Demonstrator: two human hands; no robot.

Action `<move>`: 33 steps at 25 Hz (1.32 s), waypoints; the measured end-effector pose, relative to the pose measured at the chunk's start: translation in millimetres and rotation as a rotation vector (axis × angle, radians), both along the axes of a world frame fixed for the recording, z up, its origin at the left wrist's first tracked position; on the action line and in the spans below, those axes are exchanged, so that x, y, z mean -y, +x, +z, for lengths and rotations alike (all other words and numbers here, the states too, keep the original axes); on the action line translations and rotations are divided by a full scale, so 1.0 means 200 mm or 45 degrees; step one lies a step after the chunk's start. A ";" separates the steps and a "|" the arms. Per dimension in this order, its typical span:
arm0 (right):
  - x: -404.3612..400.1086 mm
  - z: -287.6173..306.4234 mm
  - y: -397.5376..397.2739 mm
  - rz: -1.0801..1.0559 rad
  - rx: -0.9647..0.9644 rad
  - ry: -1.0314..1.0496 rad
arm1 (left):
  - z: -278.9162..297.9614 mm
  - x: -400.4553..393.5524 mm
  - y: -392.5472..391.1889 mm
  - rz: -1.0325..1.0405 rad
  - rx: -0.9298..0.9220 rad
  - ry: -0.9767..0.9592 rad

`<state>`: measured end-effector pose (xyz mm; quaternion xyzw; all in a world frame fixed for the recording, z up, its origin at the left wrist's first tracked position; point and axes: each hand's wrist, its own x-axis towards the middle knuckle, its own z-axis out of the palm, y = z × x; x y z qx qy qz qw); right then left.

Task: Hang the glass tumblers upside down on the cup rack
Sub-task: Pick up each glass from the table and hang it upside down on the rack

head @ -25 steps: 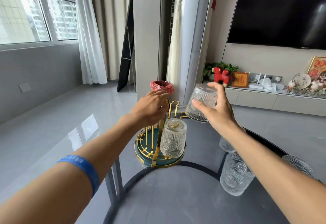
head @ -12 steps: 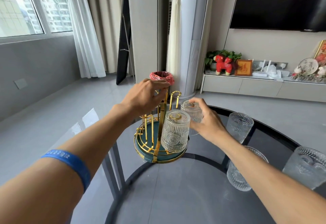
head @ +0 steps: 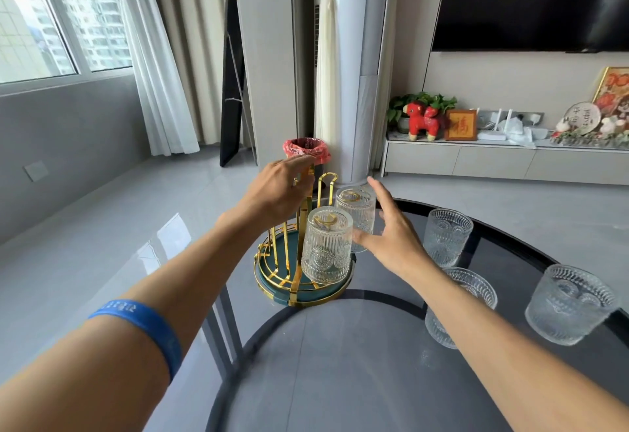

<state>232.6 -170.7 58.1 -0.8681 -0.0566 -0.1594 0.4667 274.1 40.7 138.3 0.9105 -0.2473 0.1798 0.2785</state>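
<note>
On gold wire rack (head: 308,263) | two ribbed glass tumblers (head: 326,244) inverted

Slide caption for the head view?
Left hand steadies cup rack; open right hand beside two hung tumblers.

cup rack (head: 299,254): glossy gold metal, teal base | tumblers (head: 326,244): clear ribbed pressed glass | counter (head: 340,363): smooth dark glass | wristband (head: 143,324): matt blue rubber

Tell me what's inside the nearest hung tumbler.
A gold peg tip shows through the upturned base of the tumbler. The ribbed glass blurs the rest of the peg.
</note>
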 end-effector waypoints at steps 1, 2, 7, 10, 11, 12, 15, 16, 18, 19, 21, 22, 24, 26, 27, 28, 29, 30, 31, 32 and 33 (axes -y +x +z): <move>0.02 0.01 -0.06 -0.013 -0.006 0.053 | -0.01 0.01 -0.05 0.011 0.025 -0.049; 0.04 0.01 -0.14 -0.044 -0.011 0.101 | -0.03 0.02 -0.11 0.032 0.070 -0.139; 0.08 -0.08 -0.62 -0.418 0.051 0.488 | -0.23 0.25 -0.61 -0.048 0.251 -0.445; 0.09 -0.14 -0.90 -0.476 -0.009 0.709 | -0.35 0.44 -0.80 -0.184 0.104 -0.295; 0.11 -0.15 -0.97 -0.478 -0.048 0.764 | -0.38 0.50 -0.83 -0.190 0.022 -0.258; 0.13 -0.16 -1.02 -0.493 -0.092 0.827 | -0.40 0.56 -0.84 -0.184 -0.053 -0.218; 0.20 -0.18 -1.13 -0.560 -0.241 1.045 | -0.45 0.76 -0.84 -0.151 -0.243 -0.094; 0.22 -0.19 -1.15 -0.563 -0.294 1.091 | -0.47 0.83 -0.83 -0.130 -0.330 -0.085; 0.24 -0.21 -1.18 -0.550 -0.382 1.170 | -0.49 0.95 -0.80 -0.064 -0.491 -0.110; 0.25 -0.22 -1.18 -0.544 -0.416 1.218 | -0.50 0.99 -0.78 -0.027 -0.537 -0.143; 0.26 -0.22 -1.17 -0.539 -0.467 1.331 | -0.51 1.03 -0.74 0.039 -0.539 -0.206; 0.26 -0.22 -1.15 -0.543 -0.493 1.403 | -0.51 1.03 -0.73 0.056 -0.520 -0.210; 0.25 -0.21 -1.12 -0.543 -0.590 1.618 | -0.49 1.00 -0.73 0.054 -0.482 -0.213; 0.22 -0.19 -1.09 -0.472 -0.712 1.863 | -0.47 0.91 -0.78 0.038 -0.486 -0.393; 0.20 -0.17 -1.07 -0.403 -0.711 1.968 | -0.45 0.85 -0.81 0.021 -0.509 -0.561; 0.18 -0.15 -1.04 -0.325 -0.651 2.035 | -0.43 0.79 -0.83 -0.006 -0.532 -0.737; 0.16 -0.12 -1.01 -0.259 -0.556 2.054 | -0.41 0.72 -0.86 -0.041 -0.547 -0.890; 0.13 -0.08 -0.98 -0.215 -0.452 2.014 | -0.39 0.65 -0.89 -0.079 -0.559 -1.016; 0.08 -0.03 -0.95 -0.193 -0.354 1.912 | -0.36 0.57 -0.91 -0.121 -0.569 -1.113; 0.03 0.02 -0.92 -0.173 -0.264 1.775 | -0.32 0.50 -0.92 -0.168 -0.572 -1.175; -0.02 0.07 -0.89 -0.145 -0.186 1.625 | -0.29 0.43 -0.93 -0.199 -0.557 -1.200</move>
